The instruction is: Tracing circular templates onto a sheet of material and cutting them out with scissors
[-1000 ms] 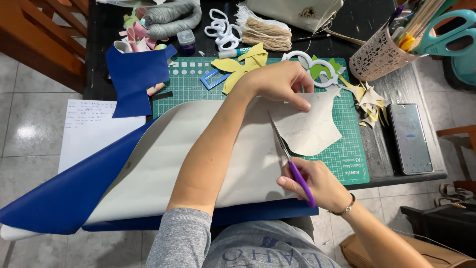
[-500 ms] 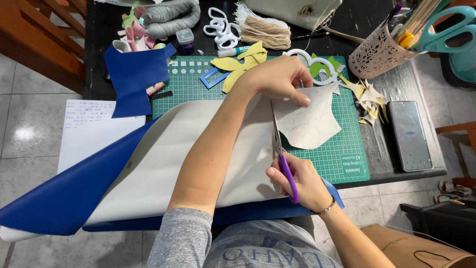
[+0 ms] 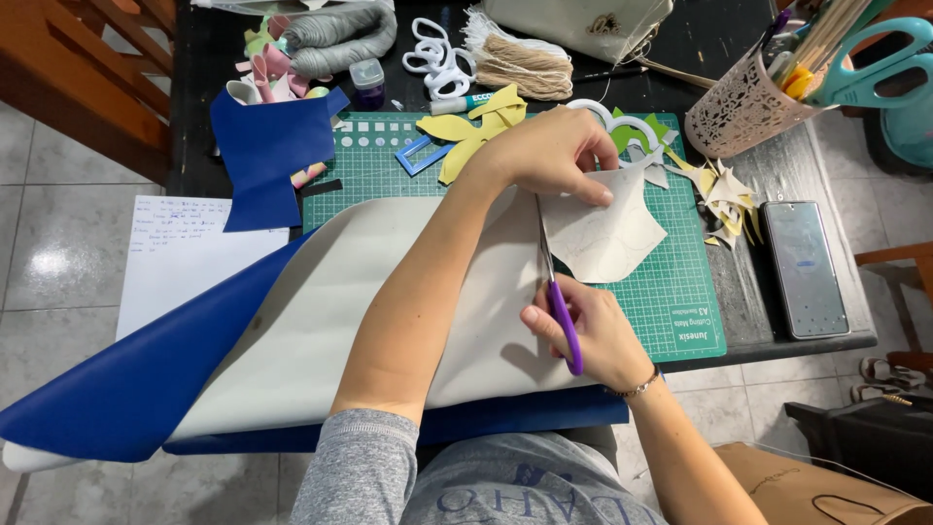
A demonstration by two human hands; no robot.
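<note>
A big floppy sheet, blue on one side and grey-white on the other [image 3: 321, 321], lies under both arms and hangs off the table edge. Under it is a green cutting mat with a grid [image 3: 671, 301]. The left hand [image 3: 549, 156] presses its fingers together on a partly cut grey-white flap [image 3: 607, 238], just below the fingertips. The right hand [image 3: 588, 331] grips purple-handled scissors [image 3: 559, 301]. The blades point up toward the left hand, in the sheet. A dark flat phone [image 3: 805, 267] lies well to the right.

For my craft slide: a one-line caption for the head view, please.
Right hand cuts a grey-backed blue sheet with purple scissors while the left hand holds it on a green mat.
</note>
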